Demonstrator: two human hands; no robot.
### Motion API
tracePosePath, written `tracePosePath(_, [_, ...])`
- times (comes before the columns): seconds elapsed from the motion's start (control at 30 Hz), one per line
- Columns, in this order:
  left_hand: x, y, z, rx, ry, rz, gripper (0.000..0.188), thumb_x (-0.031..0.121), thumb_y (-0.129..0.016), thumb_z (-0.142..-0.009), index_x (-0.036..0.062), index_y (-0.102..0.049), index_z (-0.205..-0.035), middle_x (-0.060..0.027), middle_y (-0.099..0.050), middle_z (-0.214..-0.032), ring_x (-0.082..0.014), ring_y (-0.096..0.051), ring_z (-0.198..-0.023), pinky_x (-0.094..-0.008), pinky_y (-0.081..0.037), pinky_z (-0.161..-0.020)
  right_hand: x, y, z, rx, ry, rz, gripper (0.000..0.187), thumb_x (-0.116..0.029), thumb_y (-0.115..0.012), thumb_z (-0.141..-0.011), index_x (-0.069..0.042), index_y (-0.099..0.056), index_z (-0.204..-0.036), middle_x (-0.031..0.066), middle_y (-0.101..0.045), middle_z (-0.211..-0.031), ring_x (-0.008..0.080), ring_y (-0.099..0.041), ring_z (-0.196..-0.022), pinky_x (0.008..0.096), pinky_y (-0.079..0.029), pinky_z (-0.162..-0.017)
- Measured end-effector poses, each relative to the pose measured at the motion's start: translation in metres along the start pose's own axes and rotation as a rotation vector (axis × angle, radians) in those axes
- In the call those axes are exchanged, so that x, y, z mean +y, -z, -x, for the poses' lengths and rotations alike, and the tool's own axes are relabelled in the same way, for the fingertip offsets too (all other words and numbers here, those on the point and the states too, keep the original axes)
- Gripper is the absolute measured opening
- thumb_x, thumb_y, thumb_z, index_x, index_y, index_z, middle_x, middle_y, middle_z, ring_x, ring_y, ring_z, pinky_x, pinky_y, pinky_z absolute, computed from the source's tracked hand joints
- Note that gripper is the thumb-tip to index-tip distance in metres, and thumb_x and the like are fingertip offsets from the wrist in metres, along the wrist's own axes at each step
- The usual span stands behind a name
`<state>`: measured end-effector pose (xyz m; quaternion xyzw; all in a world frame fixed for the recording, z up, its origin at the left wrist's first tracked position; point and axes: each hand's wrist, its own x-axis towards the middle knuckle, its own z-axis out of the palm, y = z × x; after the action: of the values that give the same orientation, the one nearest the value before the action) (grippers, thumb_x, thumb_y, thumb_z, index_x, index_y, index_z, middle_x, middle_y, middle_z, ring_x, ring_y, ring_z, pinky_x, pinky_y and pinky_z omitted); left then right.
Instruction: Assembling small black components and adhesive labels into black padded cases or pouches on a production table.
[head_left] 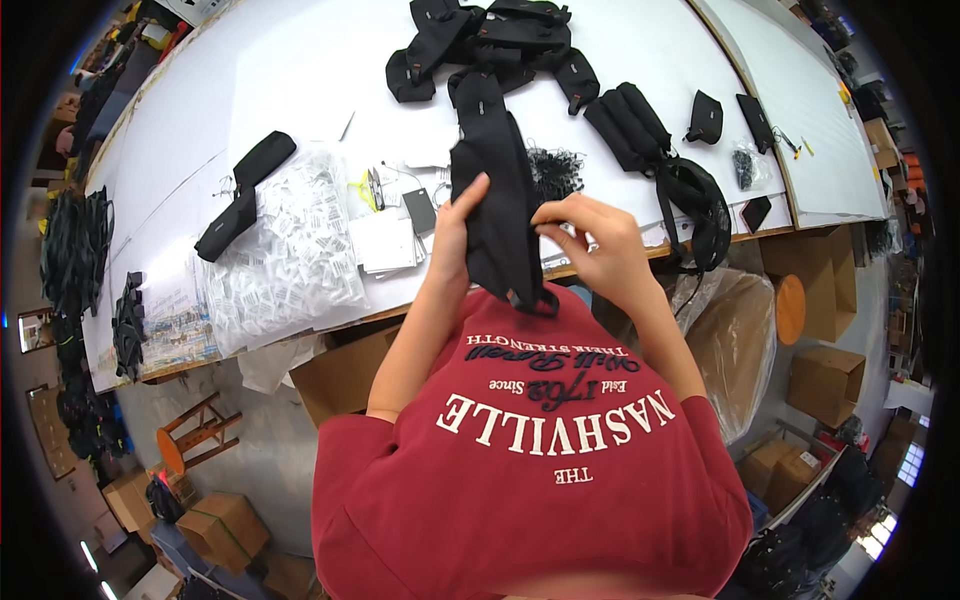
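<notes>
- Pouch, long and black (495, 215), is in your hands, in front of your chest, near end over your maroon shirt (550, 430), far side overlapping the surface (300, 90) in view.
- Left hand (455, 238): grasping the pouch by its left side, thumb laid on the upper face; your other left fingers are hidden behind it.
- Right hand (595, 238): at the pouch's right edge, thumb and index tips close together; cannot tell if you grip the fabric, something small, or just touch.
- Black loop (547, 303) at the pouch's near end, against your shirt.
- Pile of black pouches (525, 38) beyond the held one, on the surface.
- Tangle of thin black cords (555, 172) just right of the pouch, past your right hand.
- Ribbed black bag (628, 125) to the right; black strapped bag (700, 210) beside it, hanging over the edge.
- Small black pouch (705, 117) farther right.
- To your left: dark flat card (420, 211), white cards (388, 248), yellow-handled tool (370, 190).
- Clear plastic bag of white tags (285, 245) farther left, black pouch pieces (228, 226) near its upper left edge.
- Wooden stool (172, 452) and cardboard box (225, 530) on the floor, lower left.
</notes>
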<state>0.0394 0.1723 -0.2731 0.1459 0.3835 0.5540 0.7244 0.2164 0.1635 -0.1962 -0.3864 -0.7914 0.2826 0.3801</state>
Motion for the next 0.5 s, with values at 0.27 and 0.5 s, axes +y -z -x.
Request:
tracePosePath(0.27, [0.008,0.019,-0.02,-0.019,-0.015,0.173,0.028,0.023,-0.06,-0.087,-0.002,-0.061,-0.099,-0.0094,-0.067,-0.085,-0.0164,-0.065,-0.069,-0.0256,-0.054,-0.062,-0.008,-0.004,0.013,-0.218,-0.018,-0.104,0.013,0.002,-0.066,-0.073,-0.003,-0.065,-0.086,0.0041,-0.059,-0.071,0.0126,-0.049,-0.051,0.0239,-0.037,-0.046])
tracePosePath(0.5, [0.007,0.01,-0.015,-0.014,-0.048,0.055,0.028,0.024,-0.06,-0.087,-0.0014,-0.062,-0.098,-0.0083,-0.066,-0.084,-0.0148,-0.065,-0.068,-0.0239,-0.053,-0.061,-0.006,-0.008,0.015,-0.211,-0.017,-0.158,0.013,0.003,-0.066,-0.074,-0.003,-0.065,-0.085,0.0043,-0.059,-0.07,0.0122,-0.049,-0.052,0.0235,-0.036,-0.046])
